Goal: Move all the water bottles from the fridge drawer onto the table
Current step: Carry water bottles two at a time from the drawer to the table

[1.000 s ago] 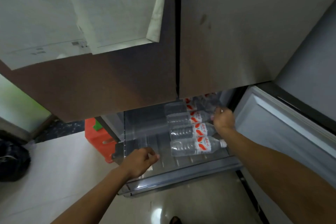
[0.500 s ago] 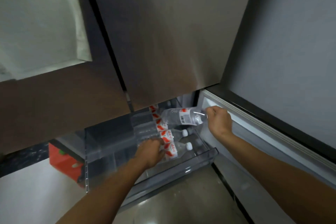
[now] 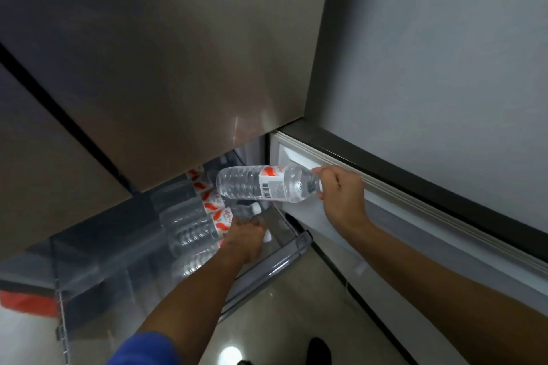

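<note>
My right hand [image 3: 341,195] grips the cap end of a clear water bottle [image 3: 261,184] with a white and red label, held level above the open clear fridge drawer [image 3: 284,258]. Several more bottles [image 3: 192,231] lie side by side in the drawer, caps pointing right. Down inside the drawer, my left hand [image 3: 246,240] is closed around the neck end of one lying bottle [image 3: 195,261], and its fingers are partly hidden.
The brown upper fridge doors [image 3: 178,68] hang over the drawer's back part. The open lower fridge door [image 3: 415,216] stands close on the right. A red object [image 3: 26,302] sits on the floor at left. Pale tiled floor [image 3: 281,320] lies below the drawer front.
My right hand has lifted one bottle out of the drawer and holds it higher. My left hand has moved from the drawer's front rim onto a bottle inside. The view has swung right.
</note>
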`<state>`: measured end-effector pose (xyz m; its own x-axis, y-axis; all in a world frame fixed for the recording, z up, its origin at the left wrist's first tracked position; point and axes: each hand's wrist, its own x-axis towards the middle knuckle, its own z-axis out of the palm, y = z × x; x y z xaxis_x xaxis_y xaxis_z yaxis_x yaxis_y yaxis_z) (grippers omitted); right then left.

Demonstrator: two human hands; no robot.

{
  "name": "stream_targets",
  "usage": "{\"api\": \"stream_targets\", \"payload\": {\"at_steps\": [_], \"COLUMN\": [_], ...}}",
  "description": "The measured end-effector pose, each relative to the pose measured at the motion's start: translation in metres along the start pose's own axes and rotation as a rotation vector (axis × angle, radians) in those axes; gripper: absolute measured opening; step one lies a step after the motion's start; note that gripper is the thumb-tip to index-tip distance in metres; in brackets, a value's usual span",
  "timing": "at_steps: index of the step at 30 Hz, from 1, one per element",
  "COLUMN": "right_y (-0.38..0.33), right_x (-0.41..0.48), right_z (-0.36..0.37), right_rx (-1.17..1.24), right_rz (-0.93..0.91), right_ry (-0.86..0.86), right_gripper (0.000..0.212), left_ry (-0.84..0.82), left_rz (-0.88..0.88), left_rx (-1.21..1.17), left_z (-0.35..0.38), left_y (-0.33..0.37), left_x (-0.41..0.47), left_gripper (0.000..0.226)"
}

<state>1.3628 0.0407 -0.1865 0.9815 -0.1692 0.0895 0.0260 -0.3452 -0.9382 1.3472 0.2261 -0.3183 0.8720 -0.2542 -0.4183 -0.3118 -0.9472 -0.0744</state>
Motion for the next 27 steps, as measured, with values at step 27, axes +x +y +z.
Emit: {"api": "stream_targets", "payload": {"at_steps": [27], "right_y": [-0.053], "right_x": [-0.036], "right_z": [0.106], "right_rx": [-1.015], "right_rz": [-0.766], "right_ry": [-0.587], "right_gripper": [0.037], "left_ry": [0.597], "left_rz": [-0.435], "left_rx": [-0.119], "left_z": [-0.007], "left_y": [-0.124], "left_x": [-0.227], "left_gripper": [0.032]}}
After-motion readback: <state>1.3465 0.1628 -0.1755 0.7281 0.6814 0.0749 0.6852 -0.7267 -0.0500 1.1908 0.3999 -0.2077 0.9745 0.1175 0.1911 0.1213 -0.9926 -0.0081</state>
